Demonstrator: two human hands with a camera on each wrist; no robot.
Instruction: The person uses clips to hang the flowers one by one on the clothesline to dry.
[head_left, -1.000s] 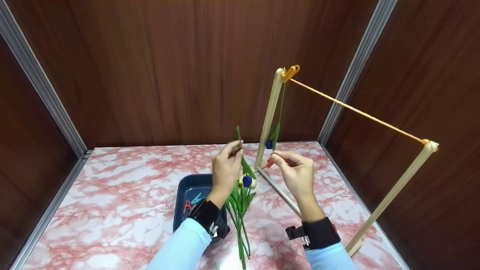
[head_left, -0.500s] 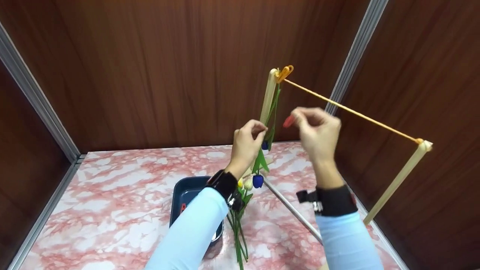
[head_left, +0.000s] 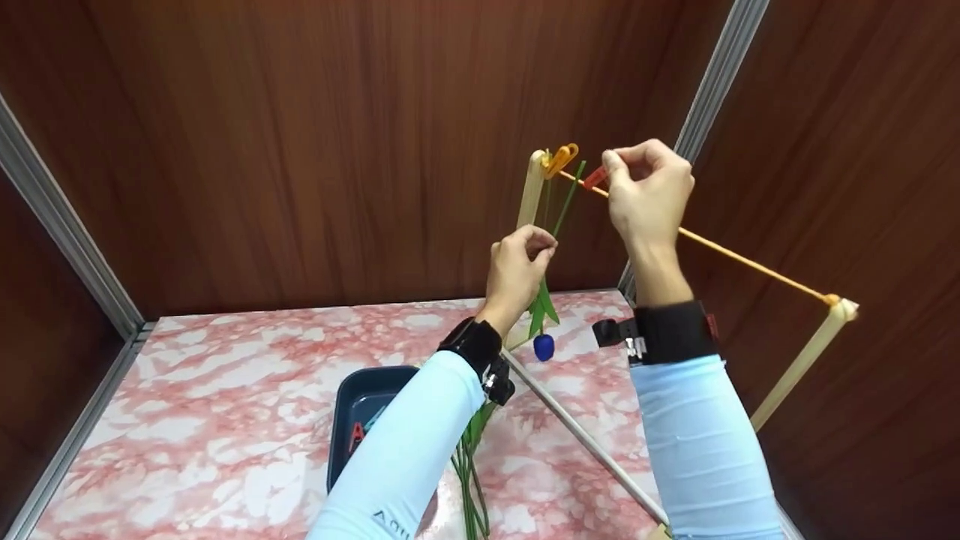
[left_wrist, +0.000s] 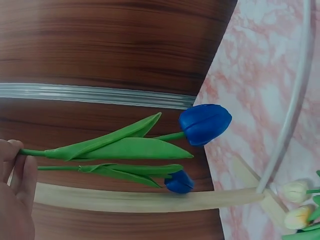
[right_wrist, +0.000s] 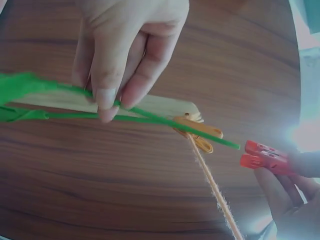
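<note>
My left hand [head_left: 517, 274] pinches the green stem of an artificial blue tulip [left_wrist: 205, 124], which hangs head down with its stem end pointing up near the orange rope [head_left: 750, 262]. My right hand [head_left: 652, 195] pinches a red clothespin [right_wrist: 267, 159] beside the rope. In the right wrist view the clothespin's tip lies just short of the stem end. Another blue tulip [left_wrist: 179, 182] hangs upside down alongside, by the left post. An orange clothespin [head_left: 561, 160] sits at the rope's left end, over that tulip's stem.
Two wooden posts, left [head_left: 530, 196] and right [head_left: 806, 364], carry the rope, with a pale rod [head_left: 585, 439] low between them. A dark blue tray [head_left: 337, 397] holds clothespins, including a red one [head_left: 356, 435]. Tulip stems [head_left: 469, 465] lie beside it, partly behind my left arm.
Both hands have risen toward the rope's left end. The left brought the blue tulip up and right from above the table; the right lifted the red clothespin to rope height.
</note>
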